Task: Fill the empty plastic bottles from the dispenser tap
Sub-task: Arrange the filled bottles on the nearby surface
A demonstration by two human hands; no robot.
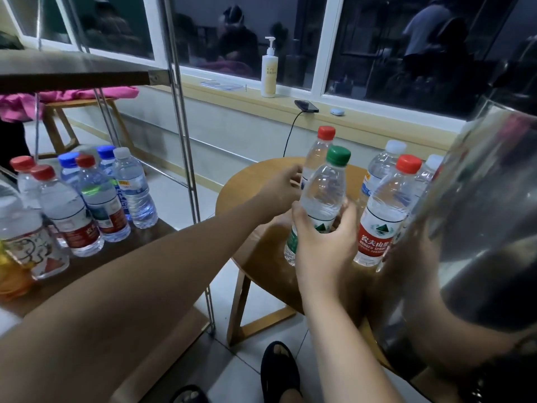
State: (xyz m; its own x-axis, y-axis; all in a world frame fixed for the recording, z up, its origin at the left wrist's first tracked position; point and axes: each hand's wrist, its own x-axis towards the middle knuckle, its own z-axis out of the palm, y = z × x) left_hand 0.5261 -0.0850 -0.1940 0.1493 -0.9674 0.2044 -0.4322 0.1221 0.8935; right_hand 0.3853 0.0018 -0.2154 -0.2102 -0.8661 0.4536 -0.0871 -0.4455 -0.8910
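Fingers (347, 221) of right hand (319, 245) curled round green-capped bottle (322, 190), upright at frame centre over round tabletop (260, 261). Left hand (279, 187) against red-capped bottle (318, 154) just behind; grip there impossible to tell. Shiny dispenser (479, 213) at right edge.

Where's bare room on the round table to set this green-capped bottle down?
Bare wood lies along the round table's left rim, left of the green-capped bottle that the right hand grips. The right half is crowded: the red-labelled bottle and white-capped bottles stand close together.
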